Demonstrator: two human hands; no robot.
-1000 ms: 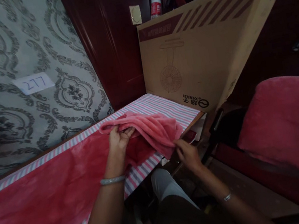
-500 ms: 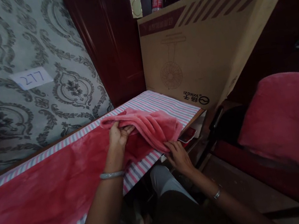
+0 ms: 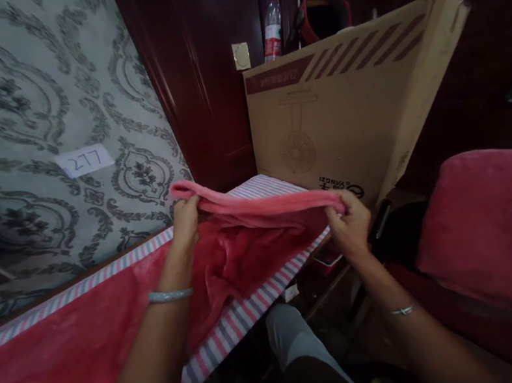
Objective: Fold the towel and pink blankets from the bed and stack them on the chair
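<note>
A long red plush cover (image 3: 97,332) lies along a narrow surface spread with a striped cloth (image 3: 223,339). Its far end is lifted, and the lighter pink edge stretches between my two hands. My left hand (image 3: 186,220) is closed on one corner, close to the wall side. On the other corner, at the right, my right hand (image 3: 351,221) is closed with the fingers wrapped over the hem. Loose folds of the cover hang and bunch below the raised edge.
A large flat cardboard box (image 3: 345,109) stands upright beyond the striped cloth. Behind it is a plastic bottle (image 3: 272,27). To the right sits a pink plush-covered seat (image 3: 502,240). Patterned wallpaper (image 3: 26,126) with a paper marked 277 (image 3: 85,161) is at the left.
My hands have raised and spread the cover's end, pulling its bunched edge taut. My right hand has moved up and to the right. The camera view has tilted upward.
</note>
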